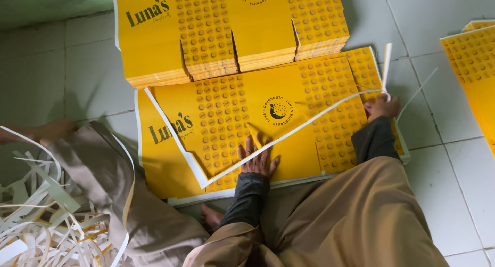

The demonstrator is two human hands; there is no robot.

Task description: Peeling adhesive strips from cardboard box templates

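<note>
Head view is looking down on a yellow die-cut sheet (pixel 227 127) lying flat on the white tile floor (pixel 454 158), and the left hand (pixel 259 158) is pressing down on it, fingers spread wide and flat, gripping nothing, just pinning the card near its lower edge. Over at the sheet's far right corner, the right hand (pixel 382 107) is pinching the white trim strip (pixel 289 133), fingers closed tight around its end. That strip is running from the pinch in a long line across the sheet, passing just above the left hand, then bending up toward the sheet's left edge. So the sheet is sitting under the left palm while the trim is stretching between the two hands. Beyond it, a stack of cut yellow blanks (pixel 232 29) is resting partly on the sheet's top edge. More yellow sheets (pixel 474 71) are lying at the right, and a heap of white offcuts (pixel 41 215) is piling up at the lower left.
</note>
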